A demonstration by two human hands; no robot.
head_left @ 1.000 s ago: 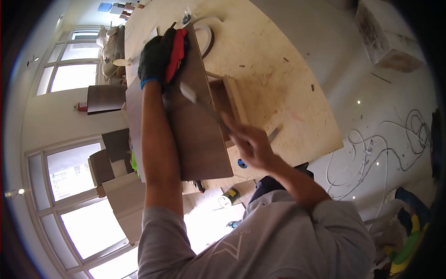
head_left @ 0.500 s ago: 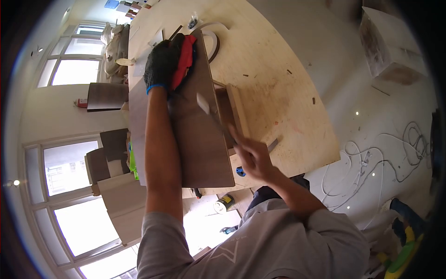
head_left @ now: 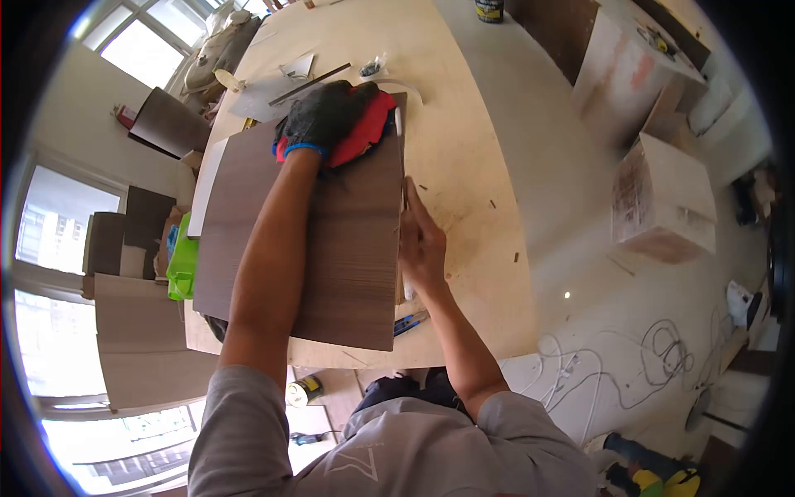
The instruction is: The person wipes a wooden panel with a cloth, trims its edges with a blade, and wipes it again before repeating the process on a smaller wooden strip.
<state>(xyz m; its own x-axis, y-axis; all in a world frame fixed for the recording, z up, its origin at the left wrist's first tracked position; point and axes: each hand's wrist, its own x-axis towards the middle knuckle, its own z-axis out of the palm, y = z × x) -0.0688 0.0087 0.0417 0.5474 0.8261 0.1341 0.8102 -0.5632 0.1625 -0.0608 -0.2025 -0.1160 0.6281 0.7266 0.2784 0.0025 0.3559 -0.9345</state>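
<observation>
Brown panel (head_left: 352,257): positioned face up over the wooden surface (head_left: 472,273), its near end toward the person. Whether it rests directly on the surface or on a support cannot be told.

Step in hand: judged to be work along the panel's right edge, with the panel steadied from above. The gloved left hand (head_left: 323,116) bears on a red cloth (head_left: 367,134) near the panel's far end; whether its fingers grip the cloth cannot be told. The bare right hand (head_left: 424,247) is at the right edge, index finger pointing along it and the other fingers curled. Any item within that hand is largely hidden, so its grip cannot be confirmed.

Next move requirements: maintain steady downward pressure with the left hand, and keep the right hand aligned with the edge. Note the blue knife (head_left: 410,322) lying beside the panel's near right corner; keep the right wrist and forearm clear of it.
</observation>
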